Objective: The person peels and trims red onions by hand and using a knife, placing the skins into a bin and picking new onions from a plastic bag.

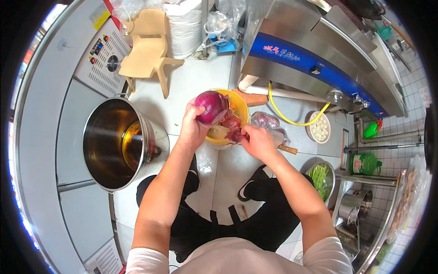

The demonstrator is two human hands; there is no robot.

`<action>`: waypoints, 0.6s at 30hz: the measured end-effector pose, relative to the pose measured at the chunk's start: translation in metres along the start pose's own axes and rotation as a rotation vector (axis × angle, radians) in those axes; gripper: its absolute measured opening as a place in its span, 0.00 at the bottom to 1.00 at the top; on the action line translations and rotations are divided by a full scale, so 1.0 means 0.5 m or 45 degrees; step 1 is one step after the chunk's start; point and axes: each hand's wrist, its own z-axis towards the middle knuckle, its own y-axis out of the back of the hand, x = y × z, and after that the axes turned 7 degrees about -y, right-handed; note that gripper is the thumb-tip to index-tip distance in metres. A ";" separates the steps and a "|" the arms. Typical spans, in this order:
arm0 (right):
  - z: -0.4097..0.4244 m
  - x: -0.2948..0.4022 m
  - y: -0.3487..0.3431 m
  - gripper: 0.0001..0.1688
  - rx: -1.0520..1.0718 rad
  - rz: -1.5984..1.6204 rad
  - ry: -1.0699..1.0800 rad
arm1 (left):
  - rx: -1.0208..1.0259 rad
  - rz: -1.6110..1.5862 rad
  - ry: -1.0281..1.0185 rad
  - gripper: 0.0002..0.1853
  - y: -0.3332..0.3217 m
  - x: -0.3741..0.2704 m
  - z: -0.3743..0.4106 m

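In my left hand is a large red onion, held over the left part of a yellow bucket. My right hand pinches a dark purple piece of onion skin at the bucket's right rim. Reddish peelings and other scraps lie inside the bucket. Just right of it, a clear plastic bag of red onions rests on the floor. Near that bag, a wooden knife handle sticks out; part of the blade is hidden by my right hand and forearm.
A tall steel pot with dark liquid stands left. A beige plastic chair is ahead, near a white sack. At right are a steel stove with a yellow hose, a bowl of white pieces and a bowl of greens.
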 end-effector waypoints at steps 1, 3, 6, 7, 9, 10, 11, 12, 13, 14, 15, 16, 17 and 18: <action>0.014 0.012 0.014 0.16 0.008 0.004 -0.006 | -0.014 -0.002 -0.014 0.34 -0.002 0.000 -0.004; 0.028 0.034 0.027 0.20 -0.050 0.107 -0.034 | -0.046 0.003 -0.039 0.34 -0.001 -0.002 -0.009; 0.038 0.067 0.030 0.32 -0.080 0.613 -0.146 | -0.020 0.081 -0.062 0.34 0.007 0.000 -0.011; 0.043 0.069 0.020 0.35 -0.020 0.851 -0.146 | -0.013 0.108 -0.055 0.34 0.005 0.003 -0.013; 0.065 0.078 0.012 0.41 0.098 1.326 -0.130 | 0.022 0.176 -0.060 0.38 0.005 0.005 -0.014; 0.068 0.085 0.026 0.47 0.265 1.444 -0.171 | 0.063 0.231 -0.081 0.40 0.005 0.008 -0.015; 0.069 0.088 0.022 0.48 0.243 1.469 -0.148 | 0.104 0.286 -0.103 0.41 0.005 0.011 -0.014; 0.068 0.088 0.020 0.49 0.218 1.486 -0.126 | 0.136 0.320 -0.132 0.44 -0.006 0.013 -0.013; 0.068 0.085 0.019 0.50 0.193 1.503 -0.104 | 0.169 0.353 -0.163 0.46 -0.017 0.015 -0.011; 0.068 0.077 0.019 0.50 0.183 1.531 -0.087 | 0.202 0.385 -0.194 0.48 -0.027 0.015 -0.011; 0.070 0.071 0.023 0.50 0.176 1.555 -0.064 | 0.196 0.422 -0.116 0.50 -0.039 0.010 -0.012; 0.072 0.065 0.028 0.51 0.171 1.578 -0.040 | 0.190 0.458 -0.038 0.52 -0.050 0.004 -0.015; 0.071 0.059 0.033 0.50 0.141 1.566 -0.015 | 0.182 0.492 0.039 0.53 -0.057 0.001 -0.015; 0.068 0.059 0.044 0.50 0.123 1.548 0.015 | 0.174 0.558 0.008 0.54 -0.062 0.006 -0.017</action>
